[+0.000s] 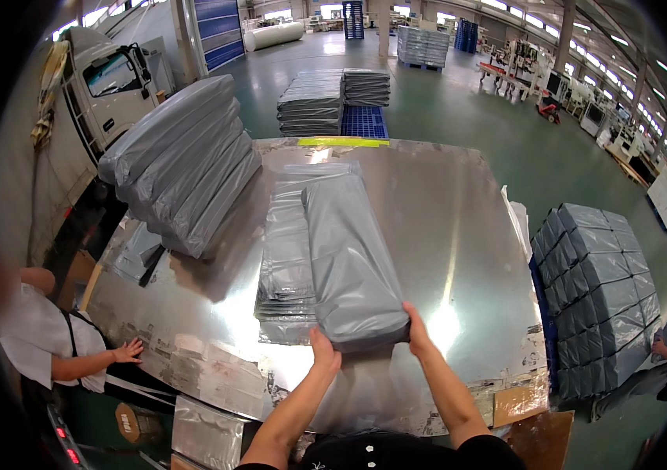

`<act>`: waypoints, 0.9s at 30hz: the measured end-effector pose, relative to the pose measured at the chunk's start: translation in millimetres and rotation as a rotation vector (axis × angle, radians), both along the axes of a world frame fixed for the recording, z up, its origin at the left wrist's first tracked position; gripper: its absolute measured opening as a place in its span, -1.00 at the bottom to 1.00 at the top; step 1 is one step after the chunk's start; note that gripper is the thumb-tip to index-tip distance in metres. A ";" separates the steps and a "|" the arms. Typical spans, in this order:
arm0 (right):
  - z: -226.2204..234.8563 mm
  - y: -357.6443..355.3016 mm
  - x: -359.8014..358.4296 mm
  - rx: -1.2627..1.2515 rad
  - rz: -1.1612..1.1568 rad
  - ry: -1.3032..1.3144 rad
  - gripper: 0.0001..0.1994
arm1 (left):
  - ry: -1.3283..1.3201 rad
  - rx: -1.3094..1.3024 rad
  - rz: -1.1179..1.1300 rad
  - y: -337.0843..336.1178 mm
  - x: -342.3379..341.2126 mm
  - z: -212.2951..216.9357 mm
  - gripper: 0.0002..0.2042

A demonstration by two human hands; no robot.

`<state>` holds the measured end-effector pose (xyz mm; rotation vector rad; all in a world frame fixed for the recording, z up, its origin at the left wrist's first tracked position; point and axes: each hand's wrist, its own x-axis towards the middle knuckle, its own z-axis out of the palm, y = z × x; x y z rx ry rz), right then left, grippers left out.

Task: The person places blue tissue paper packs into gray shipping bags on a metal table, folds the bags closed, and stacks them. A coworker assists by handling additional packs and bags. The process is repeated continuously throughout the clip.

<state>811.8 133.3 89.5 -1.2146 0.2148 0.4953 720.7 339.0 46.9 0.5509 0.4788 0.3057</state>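
The left hand (327,354) and right hand (418,329) are apart, each clamped on a near corner of the grey bundle (353,254). Fingers under the bundle are partly hidden; their reach cannot be determined. The bundle is oblong, with smooth, creased plastic film and rounded corners. It overlaps the right side of a layered pile of flat grey sheets (285,262), concealing part of it. Further left, a tall stack of puffy wrapped packs (185,168) leans. The metal tabletop (478,258) is reflective, its near edge scuffed; a broad stretch extends right of the bundle. A co-worker's hand (127,352) rests at the left edge; yellow tape (343,142) marks the far edge.
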 end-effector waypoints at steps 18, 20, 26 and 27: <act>-12.5 -168.9 -24.4 -1.790 -0.091 -0.991 -0.43 | 0.390 0.679 -0.921 -56.1 -87.9 -44.1 -0.78; -7.7 -171.9 23.9 -1.821 -0.091 -0.888 -0.43 | 0.464 0.665 -0.819 -36.7 -110.7 -44.0 -0.77; -32.2 -100.2 100.9 -1.887 -0.047 -1.052 -0.37 | 0.572 0.646 -0.536 17.3 -199.3 -68.6 -0.77; -42.3 -65.8 85.1 -1.661 0.010 -1.150 -0.37 | 0.578 0.629 -0.472 24.3 -223.6 -81.9 -0.77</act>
